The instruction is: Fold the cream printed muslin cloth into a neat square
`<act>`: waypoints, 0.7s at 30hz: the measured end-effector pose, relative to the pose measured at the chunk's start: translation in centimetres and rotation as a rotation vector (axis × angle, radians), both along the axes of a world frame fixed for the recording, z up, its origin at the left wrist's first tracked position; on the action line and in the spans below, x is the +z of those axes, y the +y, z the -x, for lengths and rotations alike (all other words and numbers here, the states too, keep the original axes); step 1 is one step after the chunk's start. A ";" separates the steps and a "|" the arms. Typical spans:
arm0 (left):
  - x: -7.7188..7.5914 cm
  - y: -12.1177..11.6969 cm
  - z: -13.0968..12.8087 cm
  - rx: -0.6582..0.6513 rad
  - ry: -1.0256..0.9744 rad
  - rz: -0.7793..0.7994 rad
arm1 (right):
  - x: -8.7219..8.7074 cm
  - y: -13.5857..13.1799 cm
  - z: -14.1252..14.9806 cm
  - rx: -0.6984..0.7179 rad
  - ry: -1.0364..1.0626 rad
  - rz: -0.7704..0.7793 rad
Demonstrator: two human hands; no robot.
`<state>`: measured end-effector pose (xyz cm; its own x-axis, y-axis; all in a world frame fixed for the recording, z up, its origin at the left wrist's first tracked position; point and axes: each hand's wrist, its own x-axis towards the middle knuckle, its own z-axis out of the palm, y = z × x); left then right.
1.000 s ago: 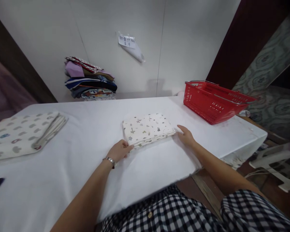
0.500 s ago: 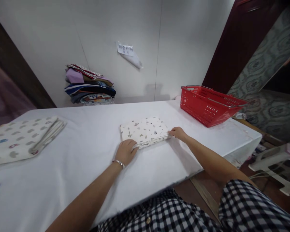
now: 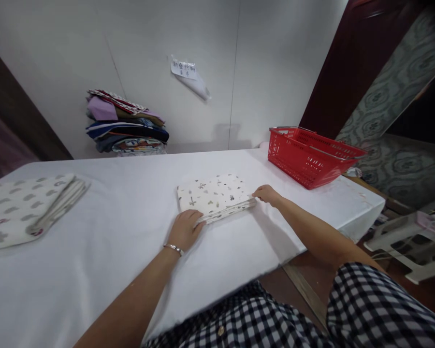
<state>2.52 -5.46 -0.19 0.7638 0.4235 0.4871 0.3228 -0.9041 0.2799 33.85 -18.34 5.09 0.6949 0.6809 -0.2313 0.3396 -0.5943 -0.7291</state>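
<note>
Looks well along with the folding, to judge by the compact shape of the starfish-printed cloth (image 3: 214,195), laid flat in layers on the white counter (image 3: 130,193), between both hands and just in front of the body. Pinching it at the near right corner with the right hand (image 3: 267,194), with fingers closed on the upper layer and apparently raising it a little above the rest. Covering the near left corner with the left hand (image 3: 185,228), with fingers bent over the edge (cannot tell whether gripping or merely pressing). Seems left only to even up the near edge, not yet flush at the right. Can also see, well apart to the left, a grey-patterned cloth (image 3: 21,208), already folded too, and at the back right a red basket (image 3: 299,162), untouched.
</note>
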 end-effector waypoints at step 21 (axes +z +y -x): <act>0.7 -0.1 0.3 -0.038 0.035 0.066 | 3.4 0.0 2.6 0.026 -0.036 0.395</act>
<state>2.26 -5.52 0.46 0.7958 0.4242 0.4322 0.2994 -0.8960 0.3280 31.21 -18.30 8.47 0.6907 0.5619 -0.4552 0.3794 -0.8175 -0.4333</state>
